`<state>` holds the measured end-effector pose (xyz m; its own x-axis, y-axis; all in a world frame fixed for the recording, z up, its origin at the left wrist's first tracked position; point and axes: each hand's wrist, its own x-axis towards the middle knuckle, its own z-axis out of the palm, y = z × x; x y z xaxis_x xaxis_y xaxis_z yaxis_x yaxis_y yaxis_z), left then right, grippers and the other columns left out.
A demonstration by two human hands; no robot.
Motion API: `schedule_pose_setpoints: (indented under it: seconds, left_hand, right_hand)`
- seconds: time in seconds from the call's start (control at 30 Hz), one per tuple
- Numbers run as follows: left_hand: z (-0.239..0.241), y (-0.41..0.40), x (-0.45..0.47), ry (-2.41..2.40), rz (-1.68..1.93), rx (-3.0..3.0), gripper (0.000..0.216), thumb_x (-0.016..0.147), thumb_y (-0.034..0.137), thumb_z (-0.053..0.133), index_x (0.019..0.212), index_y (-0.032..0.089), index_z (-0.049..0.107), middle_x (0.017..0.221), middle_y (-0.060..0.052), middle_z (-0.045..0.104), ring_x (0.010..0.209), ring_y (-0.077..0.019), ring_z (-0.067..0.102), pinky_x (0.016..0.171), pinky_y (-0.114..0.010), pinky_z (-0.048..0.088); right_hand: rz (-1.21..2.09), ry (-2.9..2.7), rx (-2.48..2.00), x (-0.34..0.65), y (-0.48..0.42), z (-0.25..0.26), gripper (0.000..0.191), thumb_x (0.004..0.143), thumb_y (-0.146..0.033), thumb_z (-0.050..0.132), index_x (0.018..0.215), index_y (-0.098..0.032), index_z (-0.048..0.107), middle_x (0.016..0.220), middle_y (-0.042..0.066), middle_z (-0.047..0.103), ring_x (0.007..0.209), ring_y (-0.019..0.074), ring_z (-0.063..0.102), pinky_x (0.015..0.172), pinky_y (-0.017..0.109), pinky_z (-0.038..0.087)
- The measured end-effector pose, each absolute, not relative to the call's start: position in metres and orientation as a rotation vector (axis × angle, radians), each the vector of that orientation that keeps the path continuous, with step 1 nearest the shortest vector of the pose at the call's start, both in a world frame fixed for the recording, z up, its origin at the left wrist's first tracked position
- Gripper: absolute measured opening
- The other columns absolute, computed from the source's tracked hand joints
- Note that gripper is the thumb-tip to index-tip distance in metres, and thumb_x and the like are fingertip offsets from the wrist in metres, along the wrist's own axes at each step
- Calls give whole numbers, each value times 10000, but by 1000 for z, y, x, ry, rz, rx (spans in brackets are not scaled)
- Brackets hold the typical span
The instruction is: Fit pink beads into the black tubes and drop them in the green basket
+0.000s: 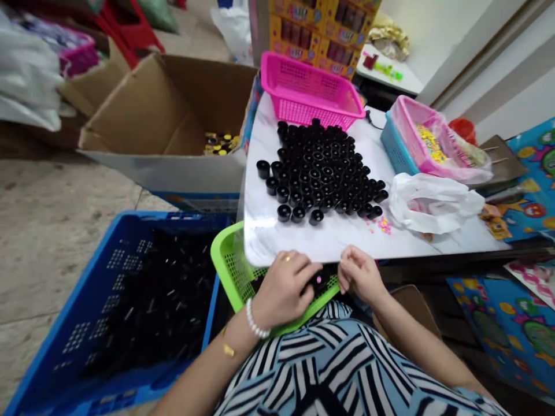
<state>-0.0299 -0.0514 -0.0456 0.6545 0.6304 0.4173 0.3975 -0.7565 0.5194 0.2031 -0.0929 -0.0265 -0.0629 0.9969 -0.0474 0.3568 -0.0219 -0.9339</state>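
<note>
My left hand [286, 289], with a pearl bracelet at the wrist, is closed over the green basket [228, 237] at the table's front edge. Its fingers curl around a small black cylinder [318, 279] that shows a pink dot at its end. Just right of it, my right hand [361, 274] has its fingertips pinched together by the table edge; anything between them is hidden. On the white table [277, 242] beyond my hands stands a dense group of black round cups [321, 170]. Small pink and yellow pieces [384, 225] lie near its right front corner.
A blue crate [125, 216] full of black parts stands at left, below an open cardboard box [130, 115]. A pink basket [312, 104] is at the table's back. To the right are a lined pink basket [405, 107] and a white plastic bag [436, 202].
</note>
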Motion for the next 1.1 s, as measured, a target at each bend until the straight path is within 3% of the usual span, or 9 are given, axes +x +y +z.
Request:
schedule_pose_setpoints:
  seconds: [0.13, 0.23, 0.33, 0.47, 0.57, 0.67, 0.77, 0.97, 1.1]
  left_hand:
    - [-65, -77, -48, 708, 746, 2568, 567, 937, 293, 672, 1484, 156, 610, 1179, -155, 658, 1041, -301, 593, 916, -489, 486]
    - [-81, -79, -50, 629, 544, 2615, 675, 923, 516, 743, 1481, 161, 608, 1167, -161, 671, 1016, -316, 605, 884, -504, 520]
    - [-87, -72, -54, 540, 316, 2579, 726, 899, 529, 778, 1491, 157, 582, 1178, -158, 699, 1029, -309, 633, 923, -502, 572]
    - [-64, -58, -71, 587, 176, 2380, 873, 927, 463, 775, 1658, 191, 381, 1273, -149, 725, 1085, -279, 686, 938, -422, 620]
    - [-49, -48, -79, 789, 182, 2306, 675, 999, 484, 717, 1593, 262, 487, 1362, -130, 732, 1147, -274, 745, 994, -420, 629]
    - [-48, -51, -73, 1009, 33, 2451, 589, 1004, 538, 700, 1470, 189, 607, 1233, -177, 770, 1065, -343, 774, 937, -501, 652]
    - [-51, -61, -57, 1088, -86, 2614, 617, 997, 574, 684, 1412, 123, 617, 1213, -233, 747, 1102, -418, 748, 955, -593, 633]
    - [-43, -60, -38, 1003, -169, 2492, 580, 1075, 576, 529, 1373, 85, 612, 1147, -220, 749, 1063, -381, 750, 916, -529, 655]
    - [-40, -54, -45, 784, -201, 2481, 563, 1116, 424, 481, 1620, 173, 476, 1415, -216, 685, 1194, -345, 726, 1016, -511, 632]
  right_hand:
    - [690, -1791, -1499, 236, -134, -55, 230, 985, -446, 689, 969, -218, 665, 920, 88, 757, 872, 245, 692, 842, 431, 557]
    - [471, -2156, -1407, 263, -142, -76, 307, 917, -387, 791, 1168, -218, 739, 1161, 125, 769, 1093, 292, 653, 1016, 494, 487]
    - [264, -2352, -1333, 277, -141, -87, 151, 1018, -200, 615, 1090, -196, 748, 1008, 97, 748, 934, 228, 603, 911, 417, 465]
    - [248, -2416, -1209, 271, -142, -83, 186, 1042, -155, 566, 1012, -221, 737, 795, 26, 640, 797, 196, 509, 812, 383, 403]
    - [169, -2486, -1102, 264, -145, -88, 143, 1044, -171, 596, 1016, -212, 730, 807, 24, 636, 800, 194, 497, 765, 373, 372]
    - [209, -2489, -1011, 268, -148, -98, 156, 1036, -171, 623, 912, -211, 709, 771, 8, 621, 770, 181, 483, 722, 349, 355]
    - [204, -2415, -1093, 283, -145, -99, 104, 1018, -163, 647, 991, -206, 738, 796, 11, 647, 776, 176, 505, 726, 346, 364]
    - [171, -2317, -1158, 299, -133, -90, 154, 1009, -158, 619, 966, -212, 756, 776, 10, 675, 768, 171, 550, 703, 357, 385]
    - [220, -2324, -1244, 288, -144, -100, 156, 1021, -196, 615, 982, -235, 761, 810, 16, 693, 790, 181, 558, 742, 359, 412]
